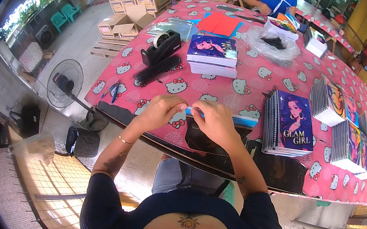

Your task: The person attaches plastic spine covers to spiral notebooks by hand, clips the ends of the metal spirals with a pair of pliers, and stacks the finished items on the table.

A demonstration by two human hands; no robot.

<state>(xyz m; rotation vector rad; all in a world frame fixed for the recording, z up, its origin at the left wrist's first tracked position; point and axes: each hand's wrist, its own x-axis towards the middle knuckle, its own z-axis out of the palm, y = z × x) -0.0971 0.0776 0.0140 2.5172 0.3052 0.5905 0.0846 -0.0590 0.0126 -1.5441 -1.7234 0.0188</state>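
Observation:
My left hand (165,112) and my right hand (213,121) meet near the front edge of the table, fingertips almost touching. Both pinch the left end of a thin blue-and-white strip (244,120), which runs to the right beneath my right hand. Whether it is a loose strip or the edge of a notebook, I cannot tell. A dark, glossy patch (208,141) lies just below it. To the right of my hands stands a stack of spiral notebooks (291,122) with purple illustrated covers. Beyond my hands sits another notebook stack (212,57).
A black tape dispenser (161,48) and black spiral coils (156,71) lie at left, near small pliers (115,92). Red sheets (219,24) and a clear plastic bag (270,45) lie farther back. More notebooks (348,142) stand at right. Across the table is another person (274,1).

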